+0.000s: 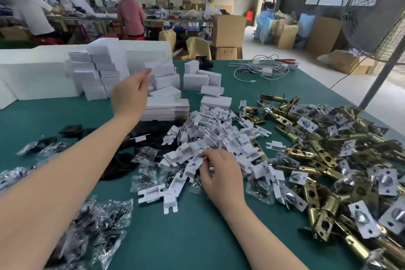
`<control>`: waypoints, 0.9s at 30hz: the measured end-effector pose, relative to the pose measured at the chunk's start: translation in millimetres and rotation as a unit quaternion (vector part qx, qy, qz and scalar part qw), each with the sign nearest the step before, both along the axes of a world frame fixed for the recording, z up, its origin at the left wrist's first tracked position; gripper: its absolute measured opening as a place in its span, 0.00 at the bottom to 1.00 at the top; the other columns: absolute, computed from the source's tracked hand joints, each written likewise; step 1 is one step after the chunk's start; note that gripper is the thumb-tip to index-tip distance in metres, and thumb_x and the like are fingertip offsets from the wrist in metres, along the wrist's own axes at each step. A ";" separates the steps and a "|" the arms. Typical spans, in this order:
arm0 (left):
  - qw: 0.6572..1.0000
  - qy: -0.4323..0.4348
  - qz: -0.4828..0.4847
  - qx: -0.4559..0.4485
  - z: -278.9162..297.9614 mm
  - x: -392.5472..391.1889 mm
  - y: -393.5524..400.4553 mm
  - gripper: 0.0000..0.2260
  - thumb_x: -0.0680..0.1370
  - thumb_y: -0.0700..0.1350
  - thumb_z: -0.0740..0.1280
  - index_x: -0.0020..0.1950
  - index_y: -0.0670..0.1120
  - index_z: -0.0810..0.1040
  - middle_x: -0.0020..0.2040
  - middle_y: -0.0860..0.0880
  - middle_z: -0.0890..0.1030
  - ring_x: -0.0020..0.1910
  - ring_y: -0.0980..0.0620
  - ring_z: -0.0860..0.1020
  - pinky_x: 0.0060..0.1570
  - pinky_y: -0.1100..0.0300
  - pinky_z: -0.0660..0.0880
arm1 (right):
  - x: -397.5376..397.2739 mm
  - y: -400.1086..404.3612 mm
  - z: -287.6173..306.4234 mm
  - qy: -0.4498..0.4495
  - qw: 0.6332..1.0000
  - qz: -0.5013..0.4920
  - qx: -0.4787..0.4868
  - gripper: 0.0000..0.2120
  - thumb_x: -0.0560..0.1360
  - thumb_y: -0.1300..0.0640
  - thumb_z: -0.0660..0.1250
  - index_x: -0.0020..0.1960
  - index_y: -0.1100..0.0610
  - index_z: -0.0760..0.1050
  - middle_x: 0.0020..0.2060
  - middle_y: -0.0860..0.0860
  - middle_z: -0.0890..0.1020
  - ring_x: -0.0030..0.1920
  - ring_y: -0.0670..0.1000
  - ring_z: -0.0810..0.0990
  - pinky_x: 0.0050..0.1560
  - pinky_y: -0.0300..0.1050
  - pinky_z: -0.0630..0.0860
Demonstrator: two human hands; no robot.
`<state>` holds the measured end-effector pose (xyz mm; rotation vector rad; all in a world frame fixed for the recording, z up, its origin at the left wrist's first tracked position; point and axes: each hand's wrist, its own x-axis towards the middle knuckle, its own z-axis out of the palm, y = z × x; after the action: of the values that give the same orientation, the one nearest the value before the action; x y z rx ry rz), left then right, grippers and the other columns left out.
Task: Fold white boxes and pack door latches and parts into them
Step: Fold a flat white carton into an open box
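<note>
Step in hand, judged: fetching a fresh box plus an insert, packing not yet begun. Flat boxes (164,108) stacked mid-counter (197,237); folded boxes (98,72) piled behind that stack. Left hand (131,94) reaching over the stack toward the folded pile, fingers loosely curled, blurred; cannot tell whether anything is held. Inserts (219,138) heaped just right of the stack; right hand (221,173) on the heap's near edge, fingers curled, pinching one insert. Latches (328,160) heaped further right of the stack, screw bags (105,215) nearer than it. Next, likely: pull one box, open it, seat insert, add latch and bag.
</note>
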<state>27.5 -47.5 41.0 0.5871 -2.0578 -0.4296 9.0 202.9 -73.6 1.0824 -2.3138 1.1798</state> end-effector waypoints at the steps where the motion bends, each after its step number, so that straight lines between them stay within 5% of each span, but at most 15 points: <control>1: 0.996 0.060 -0.043 0.042 6.2 4.5 19.1 0.12 0.83 0.47 0.60 0.57 0.44 0.82 0.36 0.59 0.76 0.35 0.59 0.72 0.34 0.62 0.68 | 2.2 1.4 1.7 0.011 1.000 -0.004 -0.028 0.08 0.74 0.62 0.66 0.52 0.56 0.80 0.45 0.49 0.82 0.47 0.50 0.78 0.49 0.47 0.76; 4: 0.957 0.121 -0.177 0.195 6.6 25.6 85.1 0.10 0.82 0.49 0.62 0.41 0.53 0.75 0.28 0.60 0.71 0.27 0.63 0.66 0.28 0.73 0.63 | 5.7 9.4 8.8 0.027 0.992 -0.042 -0.116 0.10 0.76 0.59 0.62 0.51 0.57 0.80 0.43 0.48 0.81 0.45 0.46 0.77 0.46 0.41 0.74; 10: 0.886 0.115 -0.238 0.381 -55.0 63.4 162.4 0.06 0.83 0.48 0.62 0.49 0.53 0.78 0.41 0.60 0.82 0.37 0.63 0.77 0.38 0.66 0.72 | 3.3 37.7 31.6 -0.191 0.948 -0.040 -0.252 0.07 0.83 0.53 0.57 0.52 0.40 0.69 0.38 0.36 0.78 0.36 0.35 0.75 0.34 0.29 0.70; 14: 0.755 0.074 -0.281 0.588 -85.9 71.4 191.8 0.11 0.82 0.42 0.61 0.53 0.56 0.80 0.49 0.54 0.85 0.43 0.55 0.82 0.36 0.56 0.79 | 13.1 58.2 13.5 -0.218 0.960 -0.014 -0.174 0.07 0.80 0.50 0.62 0.58 0.42 0.71 0.43 0.36 0.77 0.43 0.33 0.76 0.39 0.26 0.71; 16: 0.710 0.040 -0.329 0.622 -96.7 75.5 193.3 0.17 0.76 0.35 0.63 0.58 0.54 0.79 0.55 0.48 0.84 0.48 0.52 0.83 0.43 0.51 0.82 | 15.9 63.3 4.7 -0.219 0.965 -0.022 -0.146 0.10 0.79 0.52 0.65 0.60 0.44 0.72 0.47 0.31 0.74 0.49 0.30 0.74 0.44 0.21 0.67; 18: 0.723 0.010 -0.365 0.586 -103.4 82.4 189.8 0.25 0.70 0.34 0.65 0.65 0.52 0.75 0.58 0.46 0.82 0.53 0.48 0.82 0.51 0.47 0.79 | 15.4 66.9 2.6 -0.210 0.968 -0.032 -0.134 0.12 0.79 0.53 0.65 0.62 0.43 0.72 0.50 0.31 0.74 0.52 0.29 0.72 0.46 0.19 0.64; 21: 0.753 0.003 -0.370 0.544 -110.3 88.5 187.6 0.26 0.72 0.34 0.67 0.68 0.52 0.73 0.59 0.48 0.82 0.55 0.49 0.81 0.50 0.53 0.79 | 15.2 71.4 1.6 -0.197 0.976 -0.020 -0.095 0.19 0.78 0.53 0.66 0.69 0.48 0.71 0.58 0.37 0.75 0.57 0.33 0.71 0.53 0.18 0.61; 27: 0.686 0.098 -0.362 0.623 -112.2 84.1 183.3 0.25 0.76 0.27 0.65 0.71 0.43 0.69 0.60 0.41 0.82 0.56 0.43 0.81 0.48 0.55 0.80 | 19.4 67.0 -0.8 -0.163 0.985 0.026 -0.047 0.32 0.75 0.54 0.72 0.76 0.54 0.64 0.62 0.42 0.68 0.58 0.26 0.62 0.57 0.16 0.54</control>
<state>111.5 135.9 -71.2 0.3702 -1.4263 -2.3416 28.3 269.8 -74.3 0.9824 -2.4474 1.5724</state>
